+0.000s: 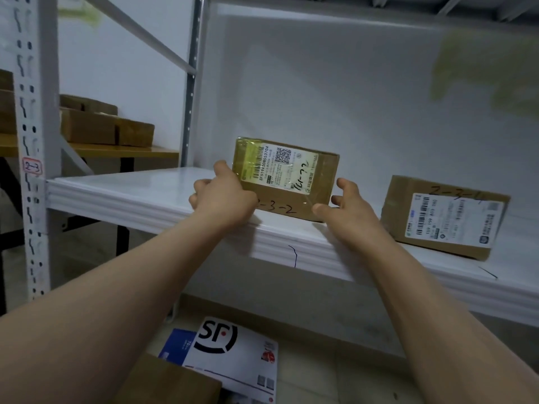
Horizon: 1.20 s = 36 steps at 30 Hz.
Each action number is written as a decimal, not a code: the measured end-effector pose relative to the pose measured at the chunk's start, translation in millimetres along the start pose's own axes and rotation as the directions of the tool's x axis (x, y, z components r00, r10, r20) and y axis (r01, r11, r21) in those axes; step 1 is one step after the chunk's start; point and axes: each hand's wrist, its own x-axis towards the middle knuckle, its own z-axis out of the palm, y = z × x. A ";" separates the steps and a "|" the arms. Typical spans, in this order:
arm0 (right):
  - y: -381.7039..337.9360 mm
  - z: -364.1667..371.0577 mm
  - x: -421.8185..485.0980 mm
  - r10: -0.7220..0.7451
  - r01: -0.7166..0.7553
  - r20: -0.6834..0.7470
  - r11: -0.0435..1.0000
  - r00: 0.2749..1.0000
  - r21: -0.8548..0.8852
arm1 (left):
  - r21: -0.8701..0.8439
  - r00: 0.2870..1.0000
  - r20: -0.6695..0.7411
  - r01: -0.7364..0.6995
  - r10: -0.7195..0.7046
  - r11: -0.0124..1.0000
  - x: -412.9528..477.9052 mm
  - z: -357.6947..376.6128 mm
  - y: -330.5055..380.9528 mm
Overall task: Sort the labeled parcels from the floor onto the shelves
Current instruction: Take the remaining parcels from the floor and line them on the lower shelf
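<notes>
Parcel (287,182): we judge it light, stiff, tape-slick; grip short ends. L hand (221,196) fingers clamp left end; R hand (347,205) fingers apart, beside right end.

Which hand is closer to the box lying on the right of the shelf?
Right. The right hand is just left of that box; the left hand grips the upright parcel farther left.

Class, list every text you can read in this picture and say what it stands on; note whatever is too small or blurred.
"2-3": red-bordered tag on the rack post.
"SF5194008553704": printed label on the upright parcel.
"2-3-2": handwritten on that parcel's front.
"2-3-", last character unclear: handwritten on the lying parcel.
"SF": white envelope on the floor.
Both labels' fine print: too small.
</notes>
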 end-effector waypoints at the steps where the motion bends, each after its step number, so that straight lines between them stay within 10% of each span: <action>1: 0.6 0.1 0.2 -0.007 0.007 -0.008 1.000 1.000 -0.004 | -0.038 0.999 -0.024 -0.025 0.024 0.999 -2.2 0.7 -1.6; 10: 0.1 7.0 -7.5 -0.042 0.033 -0.126 0.997 0.991 -0.075 | -0.227 0.973 -0.179 -0.186 0.147 0.956 -22.1 2.2 -26.5; 16: -1.6 55.4 -67.8 -0.325 0.486 -0.619 0.867 0.715 0.107 | -0.167 0.787 -0.468 -0.526 0.402 0.834 -68.8 22.5 -72.5; 20: 28.1 117.3 -107.6 -0.336 0.493 -0.532 0.851 0.778 0.183 | -0.088 0.782 -0.425 -0.537 0.455 0.839 -106.1 59.9 -138.6; 24: 90.9 183.7 -145.3 -0.147 0.200 -0.196 0.935 0.970 0.291 | 0.034 0.937 -0.133 -0.321 0.323 0.946 -128.2 89.1 -238.3; 27: 145.4 234.4 -168.9 0.049 -0.072 0.140 0.985 0.989 0.159 | 0.330 0.972 0.228 -0.024 -0.055 0.944 -130.9 92.8 -321.5; 31: 196.4 292.9 -194.2 0.296 -0.298 0.402 0.953 0.867 -0.060 | 0.414 0.707 0.182 0.576 -0.684 0.705 -144.8 86.3 -421.4; 36: 209.3 346.3 -218.8 0.356 -0.409 0.553 0.912 0.753 -0.030 | 0.385 0.574 0.054 0.743 -0.817 0.547 -156.7 87.6 -475.2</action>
